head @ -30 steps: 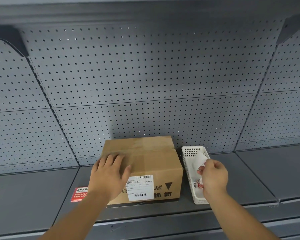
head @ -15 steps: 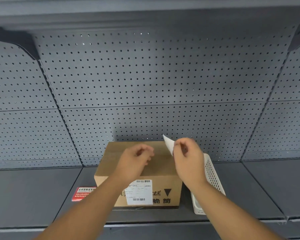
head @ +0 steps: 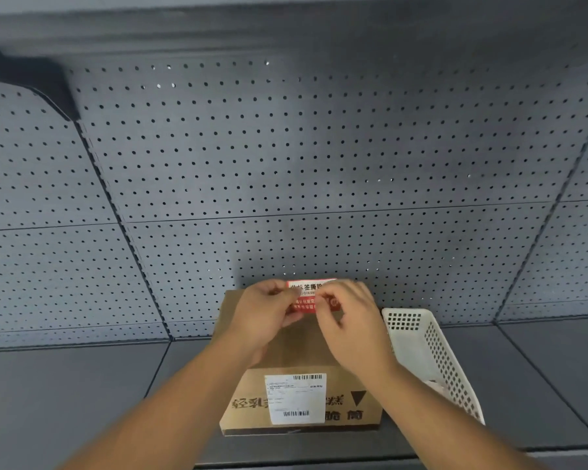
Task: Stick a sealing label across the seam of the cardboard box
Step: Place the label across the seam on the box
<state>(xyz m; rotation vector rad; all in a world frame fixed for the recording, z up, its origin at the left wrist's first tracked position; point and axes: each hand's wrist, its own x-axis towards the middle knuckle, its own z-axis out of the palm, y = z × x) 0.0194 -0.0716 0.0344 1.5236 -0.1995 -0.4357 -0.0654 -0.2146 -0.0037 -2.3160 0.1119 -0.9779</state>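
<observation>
A brown cardboard box stands on the grey shelf, its front face bearing a white shipping label and dark printed characters. Above the box's top, both hands pinch a red and white sealing label with printed text. My left hand grips the label's left end and my right hand grips its right end. The fingers cover much of the label. The seam on the box top is hidden behind my hands.
A white perforated plastic basket stands just right of the box, with something small inside. The grey metal shelf runs left and right, backed by a grey pegboard wall. Another shelf hangs overhead.
My right hand brought the label from the basket to above the box. My left hand left the box top and took the label's other end; its red printed face now shows.
</observation>
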